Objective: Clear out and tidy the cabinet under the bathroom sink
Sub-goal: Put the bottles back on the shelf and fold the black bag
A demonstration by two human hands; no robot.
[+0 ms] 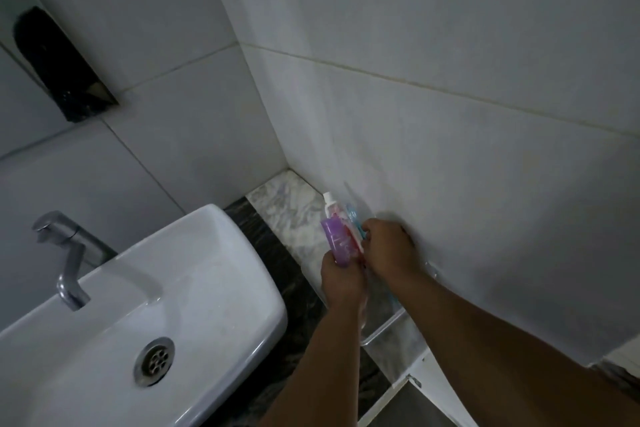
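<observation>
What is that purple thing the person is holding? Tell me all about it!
The purple tube looks like soft, shiny plastic with faint pale markings too blurred to read. It tilts, its upper end leaning toward the sink, over the marble counter near the wall. The left hand grips its lower end, hiding that part. Just behind it, touching, is a white-capped tube, with something blue beside that. The right hand is close by on those items; whether it touches the purple tube is unclear.

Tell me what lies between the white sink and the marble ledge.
In the head view, a dark stone strip runs between the sink and marble ledge.
</observation>
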